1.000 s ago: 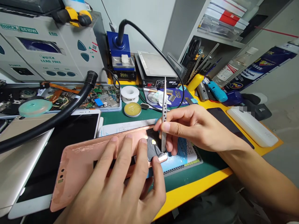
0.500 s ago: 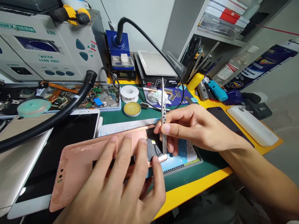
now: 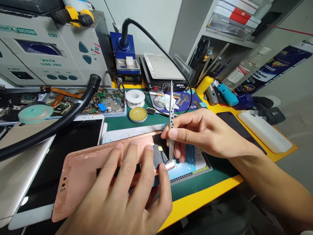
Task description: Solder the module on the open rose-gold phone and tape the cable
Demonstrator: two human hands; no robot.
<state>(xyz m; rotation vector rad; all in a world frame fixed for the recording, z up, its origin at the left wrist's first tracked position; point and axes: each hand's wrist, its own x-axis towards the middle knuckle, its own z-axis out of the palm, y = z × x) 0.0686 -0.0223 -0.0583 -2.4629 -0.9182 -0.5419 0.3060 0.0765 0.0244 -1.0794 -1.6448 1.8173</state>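
This is an electronics repair workshop, a phone-repair bench. At the far left of the counter (image 3: 195,202) stands a grey hot-air rework station (image 3: 49,49), beside it a blue soldering station (image 3: 126,62) and a flat heating plate (image 3: 162,70). A tray of circuit boards (image 3: 102,102), a solder spool (image 3: 135,97), a flux tin (image 3: 138,114) and a holder of hand tools (image 3: 204,63) lie about.

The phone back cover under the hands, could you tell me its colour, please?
Pink, rose-gold toned; the phone back cover shows best in the head view.
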